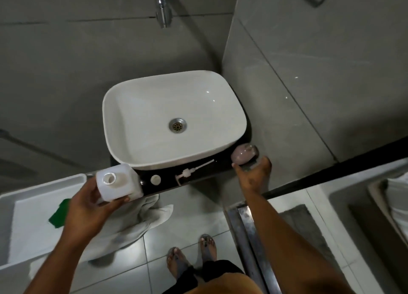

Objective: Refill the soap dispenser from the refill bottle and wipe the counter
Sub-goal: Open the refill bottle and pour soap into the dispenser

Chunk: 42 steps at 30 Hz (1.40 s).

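The left hand is gripping the refill bottle at the front-left corner of the basin, bottle upright, open neck facing up. Its cap and the pump head are lying on the bench just in front of the basin, the pump tube running toward the right. The right hand is closing around the soap dispenser at the front-right corner of the basin. The bottle is sitting well apart from the dispenser, so pouring appears to require bringing the two openings together.
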Motion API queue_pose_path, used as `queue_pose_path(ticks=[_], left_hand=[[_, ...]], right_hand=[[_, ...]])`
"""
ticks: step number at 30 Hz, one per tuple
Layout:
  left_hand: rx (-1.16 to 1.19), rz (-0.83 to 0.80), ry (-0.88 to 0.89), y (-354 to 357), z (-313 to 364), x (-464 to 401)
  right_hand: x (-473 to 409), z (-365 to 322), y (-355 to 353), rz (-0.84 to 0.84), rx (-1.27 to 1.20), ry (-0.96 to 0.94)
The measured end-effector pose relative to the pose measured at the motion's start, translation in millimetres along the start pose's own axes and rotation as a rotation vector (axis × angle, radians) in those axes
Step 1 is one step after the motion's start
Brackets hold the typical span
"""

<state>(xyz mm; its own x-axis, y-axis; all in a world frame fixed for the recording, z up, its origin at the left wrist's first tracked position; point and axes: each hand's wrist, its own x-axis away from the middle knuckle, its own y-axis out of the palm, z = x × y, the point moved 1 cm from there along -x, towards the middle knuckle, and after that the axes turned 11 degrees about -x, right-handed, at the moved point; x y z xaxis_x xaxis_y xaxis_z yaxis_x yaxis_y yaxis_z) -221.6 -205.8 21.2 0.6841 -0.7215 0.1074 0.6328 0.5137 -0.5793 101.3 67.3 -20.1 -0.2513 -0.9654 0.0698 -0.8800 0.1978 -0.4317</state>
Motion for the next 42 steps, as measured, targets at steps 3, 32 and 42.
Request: queue_pose_path(ticks=[3, 32, 42], left_hand=[[0.001, -0.008, 0.003, 3.2, 3.5, 2.0], [-0.541, 0.079, 0.521, -64.4, 217.7, -25.2], [-0.689, 0.132, 0.610, -72.5, 240.6, -27.2]], right_hand=[[-13.5, -4.7, 7.9, -0.074, -0.013, -0.011], [76.2, -162.4, -28.6, -0.744, -0.346, -0.481], [87.1, -185.7, -25.0, -0.764, -0.335, -0.565]])
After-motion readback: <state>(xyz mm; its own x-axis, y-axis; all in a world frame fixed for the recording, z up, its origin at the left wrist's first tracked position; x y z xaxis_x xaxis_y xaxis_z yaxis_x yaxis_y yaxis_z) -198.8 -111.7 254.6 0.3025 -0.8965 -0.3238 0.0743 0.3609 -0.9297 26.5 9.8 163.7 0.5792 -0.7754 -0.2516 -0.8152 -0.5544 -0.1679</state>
